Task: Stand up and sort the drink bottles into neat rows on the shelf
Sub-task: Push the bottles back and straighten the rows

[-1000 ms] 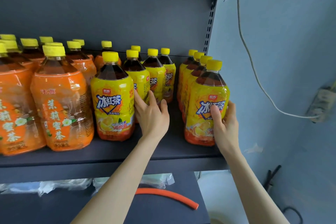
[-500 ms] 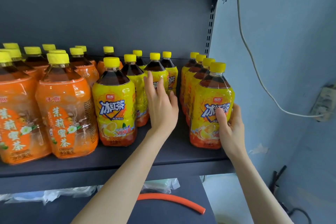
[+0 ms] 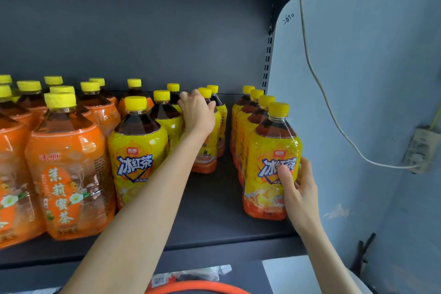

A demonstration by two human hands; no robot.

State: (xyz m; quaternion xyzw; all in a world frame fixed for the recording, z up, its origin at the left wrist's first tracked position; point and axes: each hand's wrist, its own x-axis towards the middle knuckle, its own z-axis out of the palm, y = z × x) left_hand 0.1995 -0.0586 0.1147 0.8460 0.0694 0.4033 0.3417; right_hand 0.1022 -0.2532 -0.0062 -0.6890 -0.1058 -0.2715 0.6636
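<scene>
Yellow-labelled tea bottles stand in rows on the dark shelf (image 3: 214,212). My right hand (image 3: 298,188) grips the front bottle of the rightmost row (image 3: 269,150) at its lower right side. My left hand (image 3: 196,112) reaches deep into the shelf and closes around the upper part of a yellow bottle (image 3: 210,150) in the third row back, partly hiding it. Another yellow front bottle (image 3: 137,145) stands left of my left arm. Orange-labelled bottles (image 3: 66,174) fill the shelf's left side.
A bare strip of shelf runs between the middle and rightmost yellow rows. The shelf upright (image 3: 268,59) and a blue wall (image 3: 370,79) with a white cable (image 3: 334,122) close the right side. An orange hose (image 3: 198,286) lies on the lower shelf.
My left hand moved from beside the front yellow bottles deeper into the shelf and closed on a bottle further back. My right hand stayed on the front right bottle. The camera came closer.
</scene>
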